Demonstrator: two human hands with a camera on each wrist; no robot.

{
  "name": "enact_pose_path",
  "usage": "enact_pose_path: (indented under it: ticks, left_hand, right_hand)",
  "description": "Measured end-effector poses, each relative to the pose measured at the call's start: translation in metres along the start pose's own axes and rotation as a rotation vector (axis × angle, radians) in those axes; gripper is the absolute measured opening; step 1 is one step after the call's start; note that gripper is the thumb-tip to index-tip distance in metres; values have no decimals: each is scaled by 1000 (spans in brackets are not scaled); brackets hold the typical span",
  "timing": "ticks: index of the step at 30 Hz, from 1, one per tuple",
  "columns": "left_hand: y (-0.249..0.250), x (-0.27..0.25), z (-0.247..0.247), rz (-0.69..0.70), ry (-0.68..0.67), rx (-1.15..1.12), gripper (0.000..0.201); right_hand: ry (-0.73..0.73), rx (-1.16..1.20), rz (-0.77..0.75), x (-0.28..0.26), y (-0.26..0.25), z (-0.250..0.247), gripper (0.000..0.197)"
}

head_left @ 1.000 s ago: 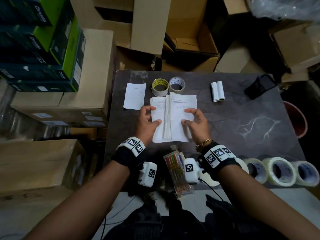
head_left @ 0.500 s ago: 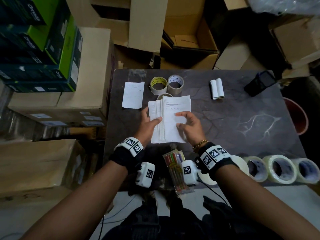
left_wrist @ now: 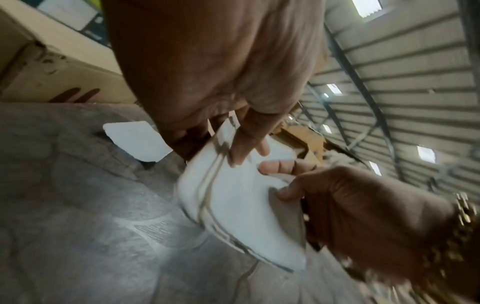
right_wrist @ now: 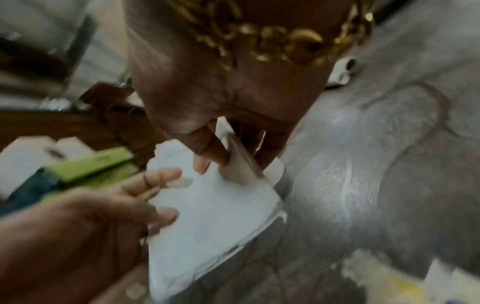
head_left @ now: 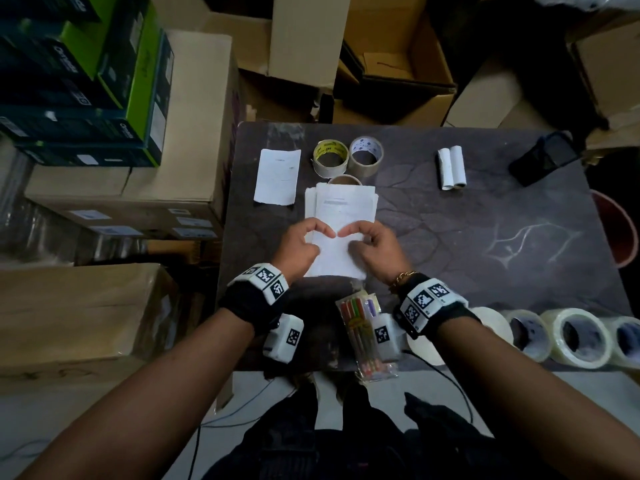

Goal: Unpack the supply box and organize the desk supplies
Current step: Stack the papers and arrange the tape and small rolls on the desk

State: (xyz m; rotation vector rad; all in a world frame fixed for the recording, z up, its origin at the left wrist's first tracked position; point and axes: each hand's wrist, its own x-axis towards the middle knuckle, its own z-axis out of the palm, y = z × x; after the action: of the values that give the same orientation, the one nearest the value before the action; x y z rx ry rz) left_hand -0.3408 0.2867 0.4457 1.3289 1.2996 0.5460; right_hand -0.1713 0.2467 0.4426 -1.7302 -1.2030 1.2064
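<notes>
Seen from the head camera, looking steeply down from above, the whole bench (head_left: 450, 237) and surrounding cartons fill the frame. Each wrist camera sits low and very close, peering along its hand; the left faces right, the right faces left. All three share the paper stack (head_left: 341, 216) (left_wrist: 233, 205) (right_wrist: 207, 216).

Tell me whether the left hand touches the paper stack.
Touching. The left wrist view shows the left hand gripping the paper stack, thumb on top; the head view agrees.
</notes>
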Motion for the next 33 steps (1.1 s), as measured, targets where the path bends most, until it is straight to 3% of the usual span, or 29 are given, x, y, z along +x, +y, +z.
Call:
enact_pose_path:
  ticks: [4, 10, 13, 17, 21, 24, 28, 33]
  left_hand:
    - [-18, 5, 4, 136, 63, 316, 43]
    - [-52, 5, 14, 261, 126, 598, 39]
    - [-67, 3, 25, 181, 54, 554, 36]
    - [-71, 8, 37, 124, 45, 417, 34]
    - [-53, 13, 28, 121, 38, 223, 38]
    - [-33, 23, 1, 105, 97, 150, 39]
    - [-17, 68, -49, 70, 217, 195, 36]
    - [-12, 131, -94, -74, 199, 279, 38]
  right_hand:
    - [4, -443, -178, 4, 9, 6, 35]
    - [144, -646, -225, -1, 42, 19, 32]
    - [60, -704, -173, -5, 60, 28, 32]
    - [10, -567, -71, -1, 65, 27, 32]
    - [17, -305, -70, 7, 50, 15, 29]
    - [30, -232, -123, 15, 37, 4, 27]
    - [91, -87, -128, 27, 23, -2, 25]
    - [122, -90, -122, 39, 28, -3, 24]
